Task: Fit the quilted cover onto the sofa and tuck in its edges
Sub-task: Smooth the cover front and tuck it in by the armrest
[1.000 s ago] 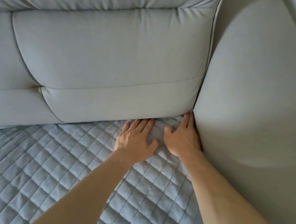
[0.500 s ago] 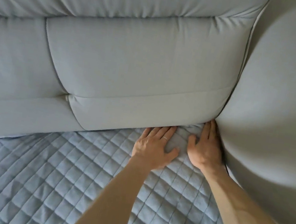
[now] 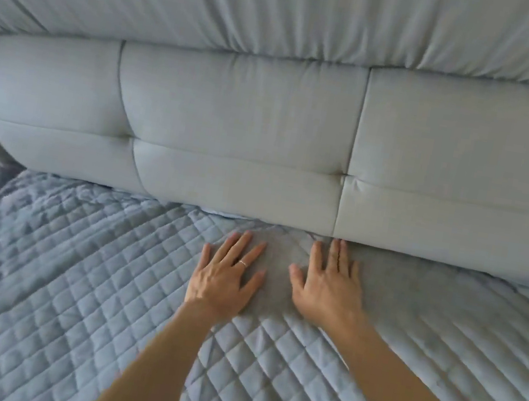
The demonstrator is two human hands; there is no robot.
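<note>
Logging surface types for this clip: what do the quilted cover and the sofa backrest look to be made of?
The quilted cover looks like soft padded textile, matte blue-grey: stitched diamond grid, puffed squares; fibre unclear. The sofa backrest looks like smooth upholstery fabric, matte light grey: sewn seams, tufted dimples, gathered creases above; possibly a fine synthetic weave.

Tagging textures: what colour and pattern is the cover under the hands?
The pale blue-grey quilted fabric cover has a stitched diamond grid; it shows best in the head view, lower left.
</note>
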